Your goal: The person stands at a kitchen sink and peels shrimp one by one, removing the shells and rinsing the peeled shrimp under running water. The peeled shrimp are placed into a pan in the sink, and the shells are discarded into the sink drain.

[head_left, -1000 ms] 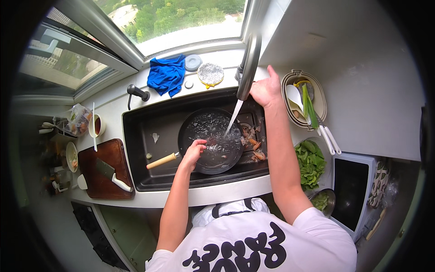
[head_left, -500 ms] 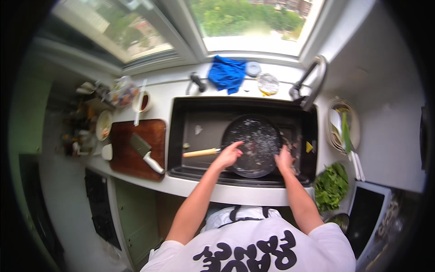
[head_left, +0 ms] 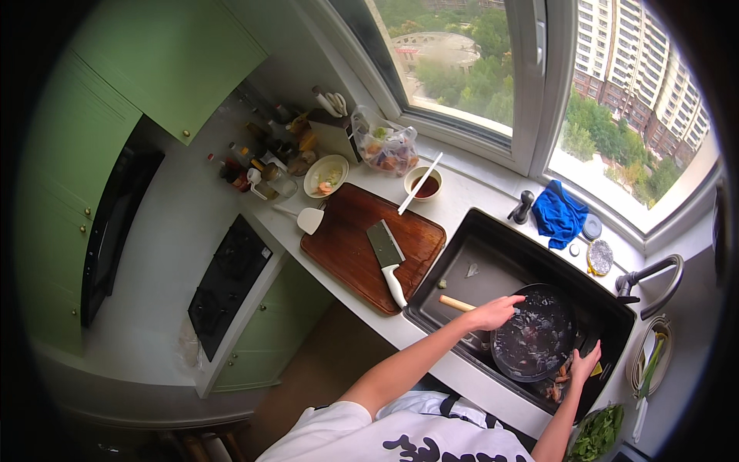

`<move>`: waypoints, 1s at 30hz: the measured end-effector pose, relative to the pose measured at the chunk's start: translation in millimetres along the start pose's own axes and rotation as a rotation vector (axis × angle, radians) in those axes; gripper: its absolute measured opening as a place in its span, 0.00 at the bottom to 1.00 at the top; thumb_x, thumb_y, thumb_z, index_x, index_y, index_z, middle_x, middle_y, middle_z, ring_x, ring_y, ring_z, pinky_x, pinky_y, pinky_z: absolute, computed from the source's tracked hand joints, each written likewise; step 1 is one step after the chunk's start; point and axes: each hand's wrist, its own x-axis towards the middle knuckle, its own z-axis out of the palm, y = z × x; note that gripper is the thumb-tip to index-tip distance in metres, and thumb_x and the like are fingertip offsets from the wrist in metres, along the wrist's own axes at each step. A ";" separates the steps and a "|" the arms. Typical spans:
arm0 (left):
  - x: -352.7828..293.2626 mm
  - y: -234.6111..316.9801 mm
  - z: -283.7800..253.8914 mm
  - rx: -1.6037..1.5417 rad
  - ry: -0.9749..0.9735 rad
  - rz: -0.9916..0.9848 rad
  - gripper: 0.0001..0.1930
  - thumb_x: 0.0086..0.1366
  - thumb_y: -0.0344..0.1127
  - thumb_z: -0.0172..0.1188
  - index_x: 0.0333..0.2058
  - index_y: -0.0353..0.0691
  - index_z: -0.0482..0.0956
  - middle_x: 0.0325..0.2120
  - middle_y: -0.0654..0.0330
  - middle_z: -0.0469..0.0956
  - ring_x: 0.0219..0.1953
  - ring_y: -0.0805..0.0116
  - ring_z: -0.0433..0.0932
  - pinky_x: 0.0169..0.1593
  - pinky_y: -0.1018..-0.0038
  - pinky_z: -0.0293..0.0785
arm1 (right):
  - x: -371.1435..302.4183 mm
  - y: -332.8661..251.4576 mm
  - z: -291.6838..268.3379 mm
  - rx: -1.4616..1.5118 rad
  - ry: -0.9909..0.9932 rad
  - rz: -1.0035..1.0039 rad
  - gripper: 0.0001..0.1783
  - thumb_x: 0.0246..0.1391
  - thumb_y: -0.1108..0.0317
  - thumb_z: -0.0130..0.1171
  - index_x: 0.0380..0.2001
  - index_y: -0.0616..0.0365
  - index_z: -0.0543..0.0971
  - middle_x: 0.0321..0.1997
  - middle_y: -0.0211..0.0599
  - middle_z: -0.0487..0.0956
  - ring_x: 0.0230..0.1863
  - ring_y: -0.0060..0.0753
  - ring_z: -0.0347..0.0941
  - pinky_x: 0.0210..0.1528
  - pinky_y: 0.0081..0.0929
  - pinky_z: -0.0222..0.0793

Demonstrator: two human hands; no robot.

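A dark round frying pan (head_left: 531, 346) with a pale wooden handle (head_left: 457, 303) is in the black sink (head_left: 493, 254). Water and small light scraps cover its inside. My left hand (head_left: 495, 313) grips the pan where the handle meets the rim, index finger stretched over the edge. On the opposite side my right hand (head_left: 586, 362) holds the rim, thumb side against the pan. Brownish scraps (head_left: 560, 383) like shrimp shells lie in the sink beside my right hand. Part of the handle is hidden by my left hand.
Left of the sink, a cleaver (head_left: 386, 245) lies on a brown cutting board (head_left: 339, 250). Behind are a sauce bowl (head_left: 426, 192) with chopsticks and a plastic bag (head_left: 385, 146). A blue cloth (head_left: 560, 214) and faucet (head_left: 666, 289) stand behind the sink; leafy greens (head_left: 599, 433) are at right.
My view has swung left, bringing the stove and green cabinets into sight and shifting the sink to the right. Both hands remain at the pan.
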 end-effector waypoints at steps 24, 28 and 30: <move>-94.4 -160.2 -554.1 1.123 1.024 0.081 0.17 0.70 0.31 0.62 0.57 0.39 0.79 0.53 0.54 0.79 0.52 0.54 0.78 0.56 0.62 0.75 | -75.9 -139.6 -13.2 0.084 0.060 0.412 0.24 0.56 0.66 0.68 0.56 0.58 0.78 0.52 0.46 0.83 0.53 0.45 0.80 0.58 0.38 0.75; -91.5 -31.5 -323.0 0.421 0.408 0.157 0.17 0.71 0.28 0.58 0.57 0.36 0.79 0.50 0.49 0.82 0.51 0.55 0.82 0.55 0.62 0.77 | 54.5 -165.0 -95.8 0.130 0.388 0.127 0.24 0.61 0.71 0.59 0.60 0.60 0.75 0.61 0.51 0.79 0.64 0.53 0.74 0.68 0.41 0.68; -68.0 -30.3 -200.2 0.355 0.014 0.140 0.18 0.71 0.28 0.56 0.58 0.34 0.78 0.51 0.45 0.83 0.52 0.52 0.83 0.57 0.60 0.78 | 109.7 -169.8 -116.6 0.052 0.341 0.005 0.27 0.62 0.69 0.56 0.64 0.59 0.73 0.69 0.50 0.74 0.72 0.53 0.67 0.74 0.39 0.60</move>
